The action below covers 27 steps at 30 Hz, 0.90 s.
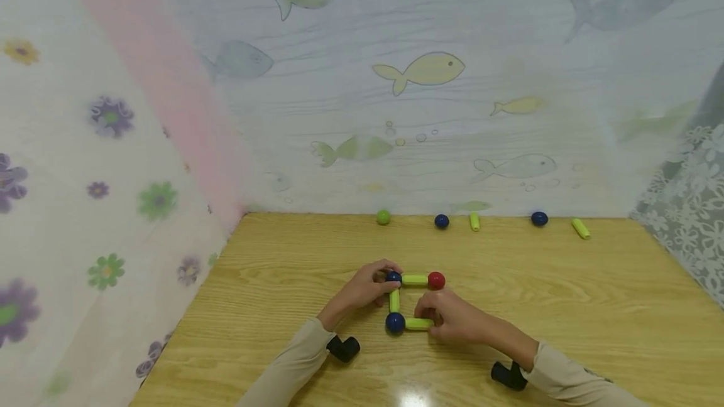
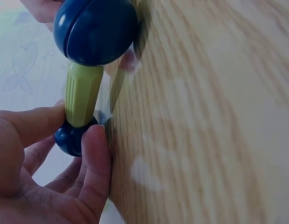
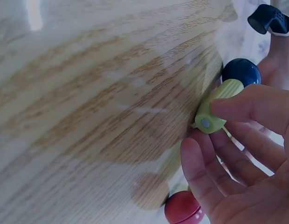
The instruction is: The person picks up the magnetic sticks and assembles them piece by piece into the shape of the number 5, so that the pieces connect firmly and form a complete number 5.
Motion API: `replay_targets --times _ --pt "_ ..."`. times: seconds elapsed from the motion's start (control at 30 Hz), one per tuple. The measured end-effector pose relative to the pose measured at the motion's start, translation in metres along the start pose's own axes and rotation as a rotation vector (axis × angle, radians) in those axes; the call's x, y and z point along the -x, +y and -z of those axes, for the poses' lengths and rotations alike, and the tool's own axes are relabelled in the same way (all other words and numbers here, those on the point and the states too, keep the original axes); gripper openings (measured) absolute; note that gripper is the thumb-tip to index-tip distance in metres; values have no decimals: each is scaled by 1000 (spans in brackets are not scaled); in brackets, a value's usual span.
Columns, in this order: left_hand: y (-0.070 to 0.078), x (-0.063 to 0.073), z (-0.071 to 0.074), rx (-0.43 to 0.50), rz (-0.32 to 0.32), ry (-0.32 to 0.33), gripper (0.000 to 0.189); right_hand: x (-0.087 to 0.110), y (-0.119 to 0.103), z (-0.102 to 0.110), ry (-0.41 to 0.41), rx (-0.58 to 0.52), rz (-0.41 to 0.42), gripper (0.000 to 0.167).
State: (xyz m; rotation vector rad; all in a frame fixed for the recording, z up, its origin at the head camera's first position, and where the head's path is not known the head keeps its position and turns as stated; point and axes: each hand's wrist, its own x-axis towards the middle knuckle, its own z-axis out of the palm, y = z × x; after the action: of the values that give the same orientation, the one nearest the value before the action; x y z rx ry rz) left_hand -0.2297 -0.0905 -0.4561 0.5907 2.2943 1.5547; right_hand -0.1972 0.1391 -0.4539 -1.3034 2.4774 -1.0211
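On the wooden table lies a three-sided frame of yellow-green rods and balls. My left hand (image 1: 362, 286) grips the blue ball (image 1: 393, 277) at its far left corner. From that ball one rod (image 1: 415, 280) runs right to a red ball (image 1: 436, 280), and another rod (image 2: 82, 93) runs toward me to a second blue ball (image 1: 395, 323). The near rod (image 1: 417, 324) extends right from this second ball, and my right hand (image 1: 457, 317) pinches it near its free end. In the right wrist view that end shows a round metal tip (image 3: 205, 123).
Along the table's back edge lie a green ball (image 1: 383, 217), two blue balls (image 1: 442, 222) and two loose yellow-green rods (image 1: 581, 228). Behind them hangs a fish-patterned fabric (image 1: 339, 105). A black wrist device (image 1: 344, 349) sits under each forearm.
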Motion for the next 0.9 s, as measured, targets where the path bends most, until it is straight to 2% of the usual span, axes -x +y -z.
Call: replay_targets --times 0.13,0.9 --pt "-14 -7 0 -9 23 -2 27 1 0 0 -6 2 -8 32" --pt "-15 -7 0 -9 27 13 26 0 -5 3 -39 25 -42 29"
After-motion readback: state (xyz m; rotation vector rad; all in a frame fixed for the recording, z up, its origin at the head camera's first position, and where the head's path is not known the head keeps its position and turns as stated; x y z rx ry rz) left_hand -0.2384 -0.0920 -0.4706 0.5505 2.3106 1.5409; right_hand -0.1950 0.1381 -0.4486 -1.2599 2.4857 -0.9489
